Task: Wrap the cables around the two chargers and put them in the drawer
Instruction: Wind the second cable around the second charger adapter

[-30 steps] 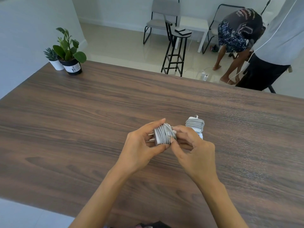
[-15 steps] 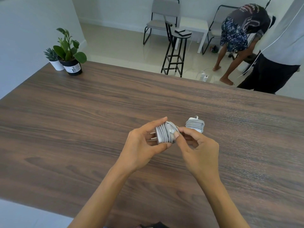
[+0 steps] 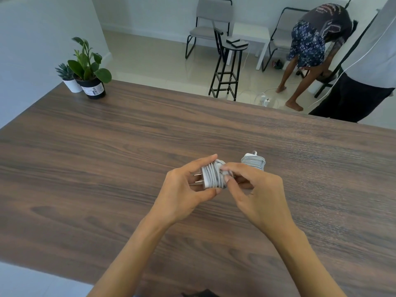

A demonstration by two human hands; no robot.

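Over the near middle of the wooden counter (image 3: pixel 85 168), both hands work one white charger (image 3: pixel 211 175) held just above the surface. Left hand (image 3: pixel 184 189) grips the block between thumb and fingers, plug prongs pointing left. Right hand (image 3: pixel 255 189) pinches the cable end at the charger's right side, looks like tucking the tail. Coils cover nearly all the block, so this wrap reads as almost finished. Just beyond the right hand, second charger (image 3: pixel 254 161) lies on the counter, already fully wound, nobody touching it. Drawer not in view; both chargers not yet stowed, so that step is all that's left after the tuck. Far left corner: two potted plants (image 3: pixel 85 67). Past the counter edge: black stool (image 3: pixel 230 67), chairs, two people standing.
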